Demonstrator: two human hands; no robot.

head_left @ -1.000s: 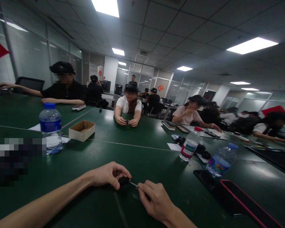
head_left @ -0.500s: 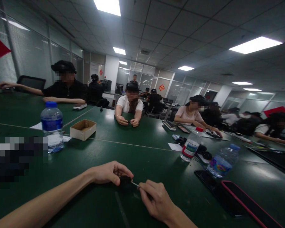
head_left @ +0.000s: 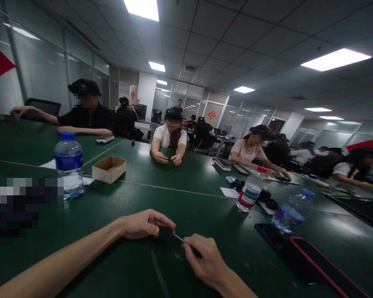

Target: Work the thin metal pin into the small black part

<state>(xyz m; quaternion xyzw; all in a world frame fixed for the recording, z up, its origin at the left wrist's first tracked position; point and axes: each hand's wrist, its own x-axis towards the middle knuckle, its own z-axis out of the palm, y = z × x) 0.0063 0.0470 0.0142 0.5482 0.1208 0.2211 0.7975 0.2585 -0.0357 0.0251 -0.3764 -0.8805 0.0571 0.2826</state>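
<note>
Two hands meet: a small black part point(head_left: 165, 232) is pinched by the left hand point(head_left: 141, 224); a thin tool point(head_left: 178, 237), gripped by the right hand point(head_left: 205, 261), points toward ten o'clock into it.

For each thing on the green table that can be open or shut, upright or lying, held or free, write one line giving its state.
small black part: pinched in left hand
thin tool: gripped by right hand, tip at the part
blue-capped bottle: upright, capped
red-capped bottle: upright, capped
cardboard box: open
red-edged phone: lying flat
</note>
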